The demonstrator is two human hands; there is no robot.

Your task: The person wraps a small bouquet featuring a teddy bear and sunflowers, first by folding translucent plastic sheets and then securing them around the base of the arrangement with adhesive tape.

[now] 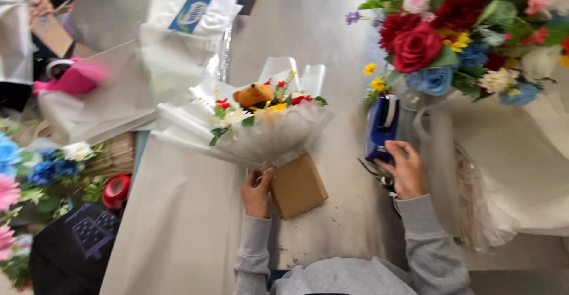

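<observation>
Left grip (256,191) pinches wrap at bouquet (267,123) base, by brown box (298,185), mid desk (332,46). Right grip (406,167) on blue tape dispenser (382,126). Bouquet wrapped; wrap w/o tape yet, I'd say.

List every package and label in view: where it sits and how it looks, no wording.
Brown cardboard box: centre of table, beside the left hand, plain, squarish.
Clear plastic bag: top centre, crinkled, bearing a blue-and-white label.
Blue tape dispenser: just above the right hand, no label visible.
</observation>
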